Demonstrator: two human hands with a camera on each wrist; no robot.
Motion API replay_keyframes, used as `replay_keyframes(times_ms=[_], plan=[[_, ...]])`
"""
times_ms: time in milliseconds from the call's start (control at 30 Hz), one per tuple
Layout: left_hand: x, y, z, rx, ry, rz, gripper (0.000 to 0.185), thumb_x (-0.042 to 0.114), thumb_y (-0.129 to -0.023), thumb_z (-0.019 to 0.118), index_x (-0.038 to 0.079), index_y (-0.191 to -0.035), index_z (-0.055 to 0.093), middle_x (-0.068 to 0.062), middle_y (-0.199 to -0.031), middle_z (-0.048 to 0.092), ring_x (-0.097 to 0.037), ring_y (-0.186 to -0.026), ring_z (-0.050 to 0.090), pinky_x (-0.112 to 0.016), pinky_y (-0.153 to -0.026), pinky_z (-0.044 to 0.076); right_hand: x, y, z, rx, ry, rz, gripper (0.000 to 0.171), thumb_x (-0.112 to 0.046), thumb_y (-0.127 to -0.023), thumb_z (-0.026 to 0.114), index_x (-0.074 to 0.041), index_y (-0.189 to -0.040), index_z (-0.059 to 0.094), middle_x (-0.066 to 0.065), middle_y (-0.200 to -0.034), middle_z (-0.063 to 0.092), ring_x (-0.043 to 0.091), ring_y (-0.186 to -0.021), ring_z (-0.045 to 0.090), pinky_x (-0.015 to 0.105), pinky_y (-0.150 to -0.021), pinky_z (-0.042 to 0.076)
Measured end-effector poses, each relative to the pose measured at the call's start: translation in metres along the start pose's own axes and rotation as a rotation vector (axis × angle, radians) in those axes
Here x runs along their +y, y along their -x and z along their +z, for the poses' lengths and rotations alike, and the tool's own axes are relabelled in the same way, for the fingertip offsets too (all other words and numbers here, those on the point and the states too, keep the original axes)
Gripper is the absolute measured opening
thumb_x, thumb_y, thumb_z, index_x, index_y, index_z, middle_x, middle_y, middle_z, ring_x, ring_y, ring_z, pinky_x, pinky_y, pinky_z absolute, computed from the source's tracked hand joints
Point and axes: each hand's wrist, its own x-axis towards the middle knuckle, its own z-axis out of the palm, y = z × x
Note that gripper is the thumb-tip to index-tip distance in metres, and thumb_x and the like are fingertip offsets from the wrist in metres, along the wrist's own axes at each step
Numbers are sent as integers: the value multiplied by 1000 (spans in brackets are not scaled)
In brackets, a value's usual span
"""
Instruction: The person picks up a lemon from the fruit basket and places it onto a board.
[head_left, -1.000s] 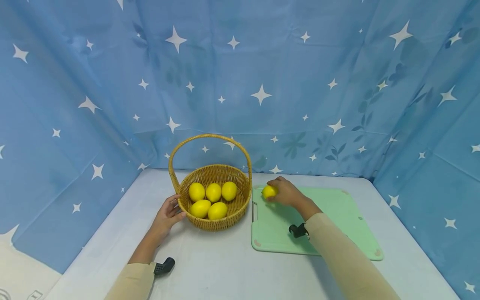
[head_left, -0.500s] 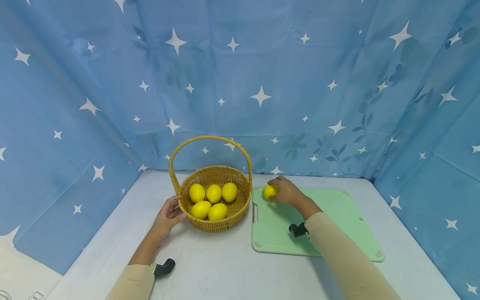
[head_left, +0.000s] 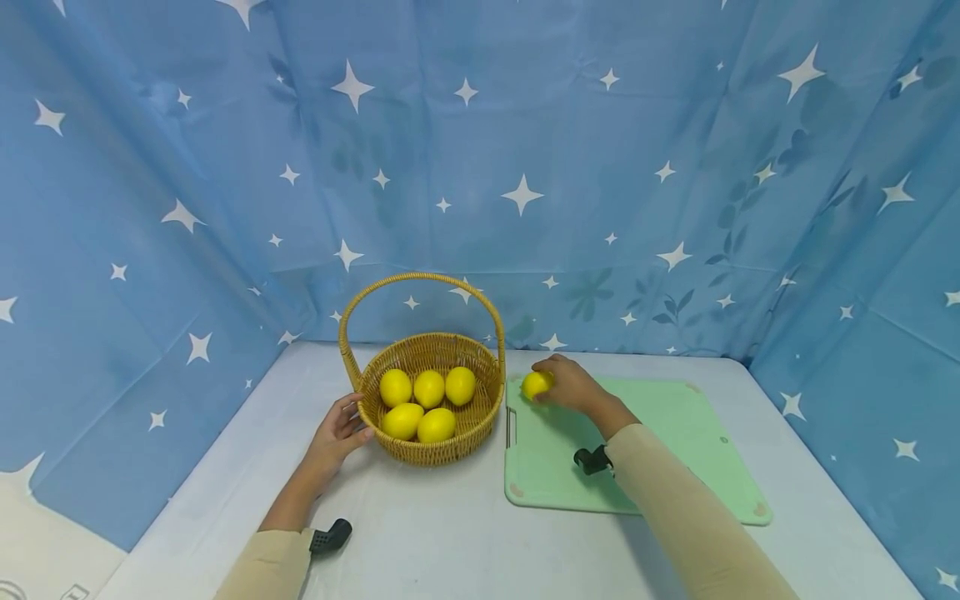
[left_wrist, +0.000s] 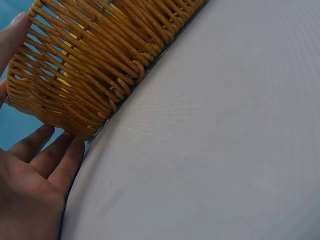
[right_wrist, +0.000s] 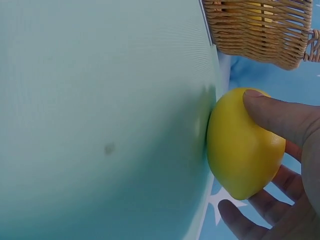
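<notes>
Right hand [head_left: 573, 385] holds lemon [head_left: 537, 385] on board [head_left: 675, 433].

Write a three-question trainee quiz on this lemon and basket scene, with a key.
1. How many lemons lie in the basket?
2. True or false: the right hand holds a lemon on the green cutting board.
3. The left hand is: A) inside the basket, B) against the basket's outer wall, C) on the cutting board.

Key: 1. five; 2. true; 3. B
</notes>
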Motion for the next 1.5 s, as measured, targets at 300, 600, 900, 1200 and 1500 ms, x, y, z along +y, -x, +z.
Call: replay_keyframes(times_ms=[300,600,900,1200,1500], plan=[[0,2,1,5,-19,-17,65,10,-93,66,12,-148,31,-24,-153,28,-39,-137,32,-20,-94,43,-2,2,-2,-4,-2,37,63,-27,-81,81,-4,-134,57,16,-131,52,35,-116,51,51,-95,45],[2,-1,-2,-2,-31,-5,65,10,-94,66,13,-149,31,-22,-154,27,-38,-138,31,-22,-97,41,-10,2,-17,-16,21,12,63,-27,-83,79,-5,-137,55,20,-141,46,40,-128,43,57,-102,38],[-1,-2,-4,-13,-21,-6,67,13,-94,67,14,-149,29,-22,-154,27,-38,-137,33,-28,-99,43,-25,8,-29,-25,48,-20,55,-27,-86,76,-10,-135,57,19,-147,40,41,-134,37,59,-102,36],[-3,-1,-3,-7,-21,-8,66,12,-94,66,15,-149,31,-21,-154,28,-36,-137,33,-33,-102,41,-65,23,-38,2,80,-188,50,-27,-89,73,-14,-135,58,10,-139,48,32,-126,47,50,-98,44],[-2,-1,-2,3,-23,-28,67,14,-93,68,15,-149,31,-20,-154,28,-35,-137,34,-35,-102,41,-108,21,-33,-61,88,-285,49,-26,-90,72,-11,-135,58,9,-138,50,28,-125,49,43,-98,46]])
